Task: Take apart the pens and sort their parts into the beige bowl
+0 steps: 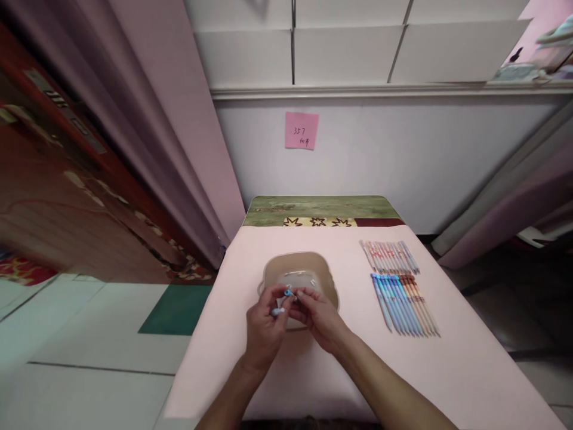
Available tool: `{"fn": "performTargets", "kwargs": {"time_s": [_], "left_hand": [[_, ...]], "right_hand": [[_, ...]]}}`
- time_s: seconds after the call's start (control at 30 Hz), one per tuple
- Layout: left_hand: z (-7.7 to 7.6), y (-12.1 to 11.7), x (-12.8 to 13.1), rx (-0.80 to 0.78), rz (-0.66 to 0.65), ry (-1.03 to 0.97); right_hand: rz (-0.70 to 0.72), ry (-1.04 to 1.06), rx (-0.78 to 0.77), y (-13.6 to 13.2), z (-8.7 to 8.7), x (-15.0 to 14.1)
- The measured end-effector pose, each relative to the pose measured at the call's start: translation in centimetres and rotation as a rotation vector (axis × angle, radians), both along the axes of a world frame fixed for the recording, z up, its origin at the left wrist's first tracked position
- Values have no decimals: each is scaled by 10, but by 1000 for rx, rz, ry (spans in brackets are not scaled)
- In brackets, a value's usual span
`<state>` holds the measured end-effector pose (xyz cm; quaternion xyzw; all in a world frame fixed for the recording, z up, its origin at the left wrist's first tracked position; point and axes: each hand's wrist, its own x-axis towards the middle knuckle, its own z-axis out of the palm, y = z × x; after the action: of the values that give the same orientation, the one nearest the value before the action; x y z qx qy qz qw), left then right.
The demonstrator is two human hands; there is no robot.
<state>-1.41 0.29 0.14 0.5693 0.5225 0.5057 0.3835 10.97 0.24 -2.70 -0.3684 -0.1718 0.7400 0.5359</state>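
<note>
Both hands are together over the near side of a beige plastic basin [333, 292]. My left hand [263, 322] is closed, with a pale blue pen piece [277, 312] poking out between its fingers. A small bright blue pen part [289, 293], round with a hole in its end, sits between the fingertips of both hands. My right hand [320, 316] is closed in a pinch at that blue part; its fingers hide most of what they grip. Inside the basin lie a few small pale pieces [313, 282], too small to name.
On the pink-covered table [358, 370], right of the basin, lie a row of blue and tan pens [403, 306] and, behind it, a row of pale patterned pens [388, 257]. A pink note [301, 130] is stuck on the white wall. Purple curtains [147, 119] hang at left.
</note>
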Motion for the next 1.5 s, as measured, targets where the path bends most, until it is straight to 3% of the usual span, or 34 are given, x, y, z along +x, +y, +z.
{"fn": "performTargets", "kwargs": {"time_s": [0.17, 0.3, 0.43, 0.5, 0.67, 0.83, 1.0, 1.3, 1.5], "left_hand": [[0, 17, -11, -161, 117, -352], [-8, 26, -21, -392, 52, -736], [-14, 26, -23, -520, 4, -862], [-14, 25, -22, -511, -4, -855], [-11, 23, -21, -472, -18, -818], [-11, 22, -21, -472, -18, -791], [-12, 21, -20, -483, 4, -794], [-10, 22, -23, -452, 31, -794], [-11, 21, -19, -451, 7, -765]], "right_hand": [[-114, -241, 66, 18, -2, 35], [-168, -780, 254, 33, -1, 64], [74, -1705, 391, 41, 2, 74], [236, -1946, 378, 46, 1, 69], [472, -2019, 363, 58, -13, 45], [572, -2057, 352, 64, -27, 30], [566, -2046, 354, 68, -27, 31], [375, -2084, 340, 87, 8, 73], [490, -2088, 355, 77, -12, 46]]}}
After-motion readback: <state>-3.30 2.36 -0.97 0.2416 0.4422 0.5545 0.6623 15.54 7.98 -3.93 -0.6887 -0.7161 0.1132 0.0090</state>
